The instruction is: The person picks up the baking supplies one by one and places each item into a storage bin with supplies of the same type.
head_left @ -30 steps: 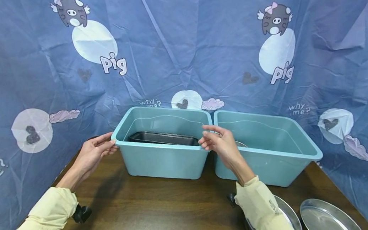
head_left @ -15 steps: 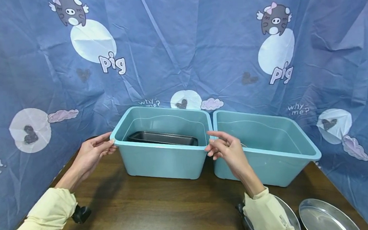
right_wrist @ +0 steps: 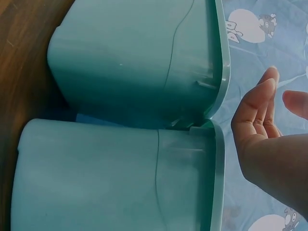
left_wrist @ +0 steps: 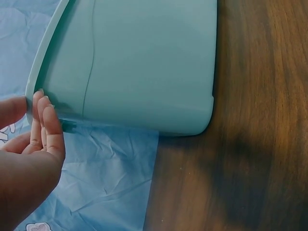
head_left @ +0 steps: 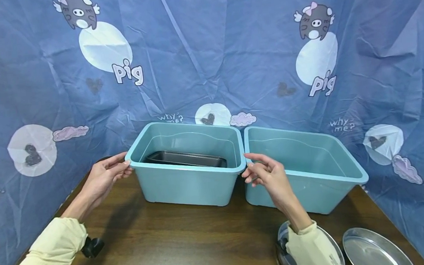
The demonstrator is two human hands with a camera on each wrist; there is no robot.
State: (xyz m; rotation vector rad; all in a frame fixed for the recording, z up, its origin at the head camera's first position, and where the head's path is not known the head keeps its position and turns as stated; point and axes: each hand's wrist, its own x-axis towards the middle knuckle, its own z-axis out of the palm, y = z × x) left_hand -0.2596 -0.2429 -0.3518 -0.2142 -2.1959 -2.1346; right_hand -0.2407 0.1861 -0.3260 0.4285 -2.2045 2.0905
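Note:
A light teal plastic bin [head_left: 186,187] stands on the wooden table, with a black rectangular baking pan [head_left: 188,159] inside. My left hand [head_left: 104,177] pinches the bin's front left corner; in the left wrist view the thumb lies outside the rim [left_wrist: 36,72] and the fingers curl under it. Close by the gap between this bin and a second teal bin [head_left: 308,191] is my right hand [head_left: 272,177], its fingers loosely bent. The right wrist view shows that hand [right_wrist: 264,130] apart from both rims, nothing between thumb and fingers.
At the front right lie a round metal dish [head_left: 375,248] and a shiny round vessel [head_left: 336,243], partly hidden by my right sleeve. A blue cloth [head_left: 206,46] with pig prints hangs right behind the bins. Brown wooden tabletop [head_left: 175,242] stretches before them.
My right hand has moved right, off the left bin's front rim and across to the front of the right bin. The left hand keeps its grip on the corner.

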